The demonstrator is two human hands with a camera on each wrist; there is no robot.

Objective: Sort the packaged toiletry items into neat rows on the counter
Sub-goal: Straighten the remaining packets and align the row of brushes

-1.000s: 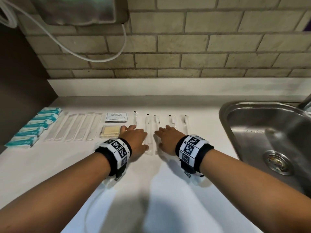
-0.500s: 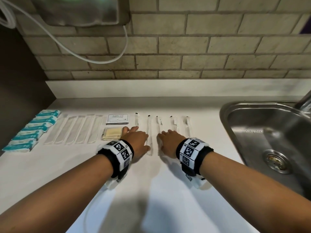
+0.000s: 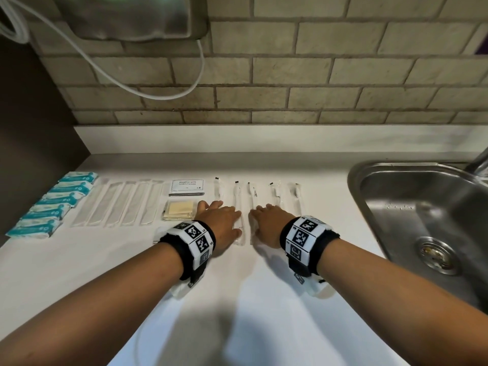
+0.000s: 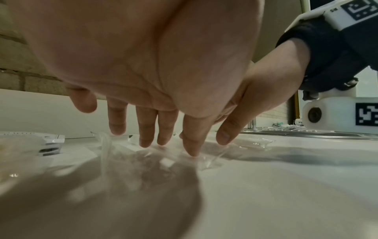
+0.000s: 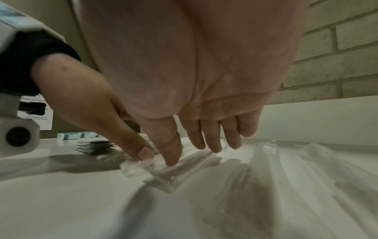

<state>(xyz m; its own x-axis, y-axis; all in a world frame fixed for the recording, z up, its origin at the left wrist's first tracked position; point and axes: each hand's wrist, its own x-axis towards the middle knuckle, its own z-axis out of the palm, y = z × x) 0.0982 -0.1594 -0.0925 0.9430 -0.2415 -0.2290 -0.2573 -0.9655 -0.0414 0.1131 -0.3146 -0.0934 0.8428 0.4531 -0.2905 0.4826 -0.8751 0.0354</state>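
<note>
Several clear-wrapped toothbrushes (image 3: 276, 196) lie in a row on the white counter (image 3: 264, 299). My left hand (image 3: 221, 220) lies flat over the left ones, fingers straight, the thumb tip pressing a clear wrapper (image 4: 206, 161). My right hand (image 3: 266, 220) lies flat over the right ones, its thumb and fingertips (image 5: 171, 160) touching a wrapper (image 5: 175, 174). Two wrapped toothbrushes (image 3: 239, 207) show in the narrow gap between the hands. Left of them sit a shampoo sachet (image 3: 187, 186), yellowish packets (image 3: 179, 210), long clear sachets (image 3: 118, 202) and teal packets (image 3: 52, 204), each kind in its own row.
A steel sink (image 3: 422, 212) is set into the counter at the right, with a tap (image 3: 478, 162) at its far corner. A brick wall (image 3: 290, 96) with a white upstand closes the back. A dark panel (image 3: 31, 143) bounds the left side.
Almost nothing differs. Both hands stay flat on the wrapped toothbrushes, shifting only slightly, and the rows lie as before.
</note>
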